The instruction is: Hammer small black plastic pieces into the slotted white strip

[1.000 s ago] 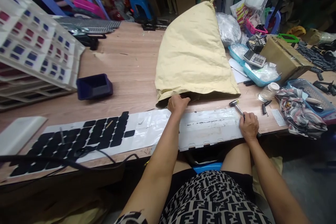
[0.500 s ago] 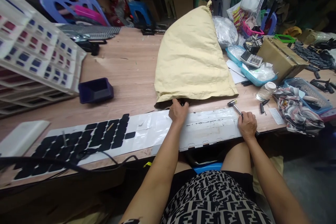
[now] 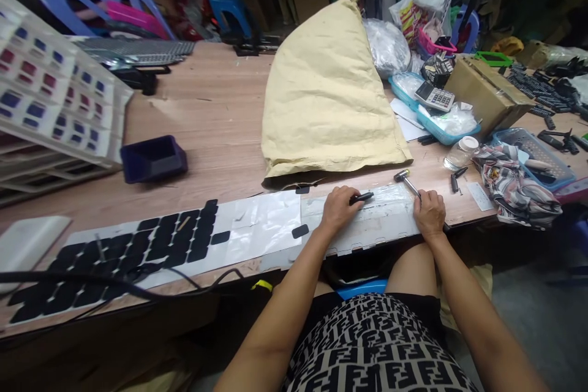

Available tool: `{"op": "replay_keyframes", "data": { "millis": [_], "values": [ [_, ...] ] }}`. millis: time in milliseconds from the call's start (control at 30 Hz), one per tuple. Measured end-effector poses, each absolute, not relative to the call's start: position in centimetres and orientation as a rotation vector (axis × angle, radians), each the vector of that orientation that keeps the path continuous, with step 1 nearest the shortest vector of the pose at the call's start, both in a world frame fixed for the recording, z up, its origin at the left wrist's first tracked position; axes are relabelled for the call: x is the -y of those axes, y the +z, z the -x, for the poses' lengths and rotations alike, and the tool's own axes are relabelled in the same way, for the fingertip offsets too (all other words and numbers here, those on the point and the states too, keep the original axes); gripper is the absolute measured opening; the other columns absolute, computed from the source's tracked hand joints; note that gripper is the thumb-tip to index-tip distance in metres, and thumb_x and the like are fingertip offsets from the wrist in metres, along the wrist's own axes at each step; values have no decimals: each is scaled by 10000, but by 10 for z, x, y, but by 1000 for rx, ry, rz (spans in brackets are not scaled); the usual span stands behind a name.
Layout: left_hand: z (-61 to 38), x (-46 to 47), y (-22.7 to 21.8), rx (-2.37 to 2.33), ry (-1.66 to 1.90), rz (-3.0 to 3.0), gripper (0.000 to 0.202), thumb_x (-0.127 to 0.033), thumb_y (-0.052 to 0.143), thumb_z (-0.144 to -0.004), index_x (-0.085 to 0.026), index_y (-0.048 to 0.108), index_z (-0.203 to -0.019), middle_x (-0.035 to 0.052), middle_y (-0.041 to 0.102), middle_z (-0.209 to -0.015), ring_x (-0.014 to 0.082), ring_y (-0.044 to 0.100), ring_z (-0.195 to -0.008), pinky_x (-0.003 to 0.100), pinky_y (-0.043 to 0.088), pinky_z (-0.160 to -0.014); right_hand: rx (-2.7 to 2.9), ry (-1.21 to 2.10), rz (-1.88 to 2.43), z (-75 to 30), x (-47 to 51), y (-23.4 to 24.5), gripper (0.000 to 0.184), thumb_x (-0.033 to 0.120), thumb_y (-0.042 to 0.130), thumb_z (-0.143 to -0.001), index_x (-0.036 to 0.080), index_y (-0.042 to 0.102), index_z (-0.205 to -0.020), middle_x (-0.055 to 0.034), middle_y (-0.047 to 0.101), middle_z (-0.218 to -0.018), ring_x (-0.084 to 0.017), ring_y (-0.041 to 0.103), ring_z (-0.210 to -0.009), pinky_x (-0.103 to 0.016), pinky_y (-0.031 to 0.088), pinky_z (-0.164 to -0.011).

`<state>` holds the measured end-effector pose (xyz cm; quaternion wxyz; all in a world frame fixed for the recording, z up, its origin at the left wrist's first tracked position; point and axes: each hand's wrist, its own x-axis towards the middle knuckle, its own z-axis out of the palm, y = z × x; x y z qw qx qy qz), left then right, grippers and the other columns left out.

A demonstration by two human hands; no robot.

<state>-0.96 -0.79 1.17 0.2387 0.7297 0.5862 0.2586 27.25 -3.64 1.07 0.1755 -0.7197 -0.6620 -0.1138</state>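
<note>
My left hand (image 3: 339, 209) is closed on a small black cylindrical part (image 3: 362, 198), its end pointing right over the grey-white work strip (image 3: 376, 223). At the strip's right end, my right hand (image 3: 430, 213) grips the handle of a small hammer (image 3: 407, 182), whose head with a yellowish face lies toward the back. Behind my left hand stands a large pale yellow sack (image 3: 333, 92), its dark open mouth facing me. To the left, a white sheet (image 3: 261, 226) carries rows of black rounded pads (image 3: 197, 233). One loose black pad (image 3: 300, 231) lies near my left forearm.
A dark purple tray (image 3: 154, 160) and a white crate (image 3: 59, 86) stand at left. A black cable (image 3: 92, 282) crosses the front left edge. At right are a clear jar (image 3: 460, 153), black parts (image 3: 456, 180), blue baskets (image 3: 535, 159), patterned cloth (image 3: 514, 193) and a cardboard box (image 3: 487, 95).
My left hand has come out of the sack's mouth and moved right over the strip, holding a black part. Loose black pads now show left of it. My right hand keeps the hammer.
</note>
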Motion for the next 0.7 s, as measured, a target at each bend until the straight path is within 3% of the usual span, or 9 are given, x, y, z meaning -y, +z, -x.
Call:
{"op": "replay_keyframes", "data": {
  "millis": [367,700],
  "values": [
    [4,-1,-2,-1551,718,-1959,170,-314,744,-835,-249,753,-992,27,660,-932,230,553,-975,370,395,-914,1701,477,1653,-227,85,48,268,349,516,-970,205,727,-1052,-75,712,-951,-207,662,-886,-330,530,-840],
    [2,-3,-4,-1548,744,-1925,149,-322,764,-822,-256,777,-955,33,673,-951,238,548,-998,375,388,-915,1847,351,1658,-214,93,42,272,309,489,-970,194,724,-1042,-82,706,-901,-215,660,-850,-338,529,-822]
  ]
}}
